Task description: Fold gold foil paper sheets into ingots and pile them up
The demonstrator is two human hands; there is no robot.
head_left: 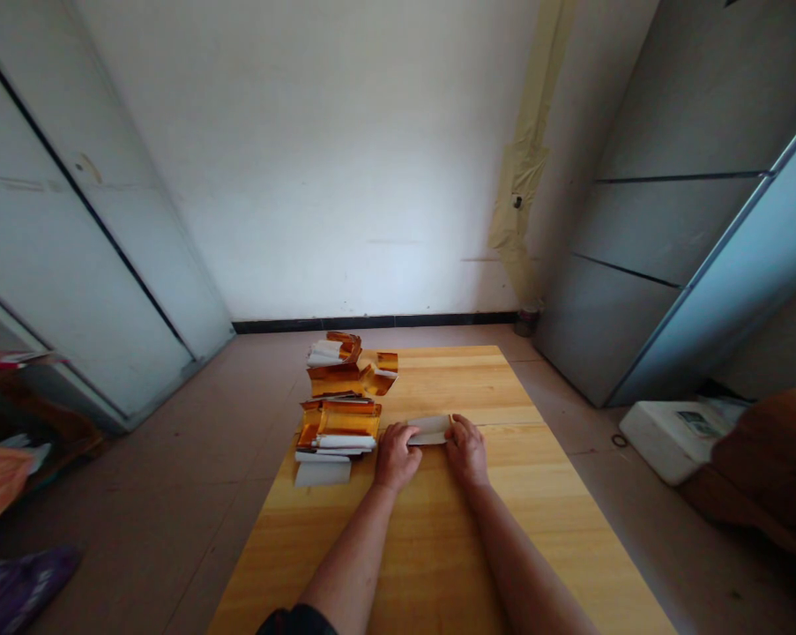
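Note:
Both hands hold one folded piece of white-grey card just above or on the wooden table; I cannot tell whether it touches the wood. My left hand grips its left end, thumb toward the card's near edge. At the right end, my right hand has its fingers closed around the card. Left of my left hand lie shiny gold-orange card pieces, folded and partly stacked. White folded strips rest against them, and a flat pale piece lies nearest to me.
More gold card pieces lie toward the table's far left corner. A grey refrigerator stands at the right, with a white foam box on the floor beside it. White cabinets line the left. A white wall rises beyond the table.

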